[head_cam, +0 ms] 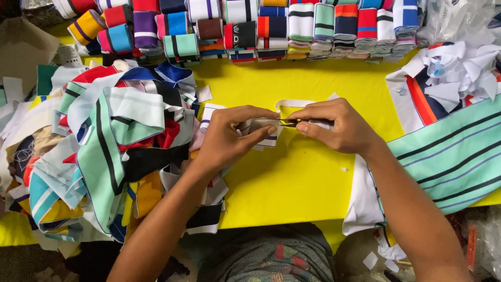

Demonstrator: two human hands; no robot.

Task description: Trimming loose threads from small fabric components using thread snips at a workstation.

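Hands at frame centre: left hand (228, 137) pinching small white striped knit fabric strip (265, 131); right hand (335, 127) clamped on small yellow-handled thread snips (290, 122). Loose pile (112, 146) left; folded stacks (292, 26) top.

Left hand (229, 133): forearm comes up from lower left, wrist bent, thumb and forefinger pinched, pointing right | Right hand (336, 128): forearm comes in from lower right, knuckles up, fingers curled, fingertips pinched leftward | Both: fingertips nearly meet at centre, hands level, close together
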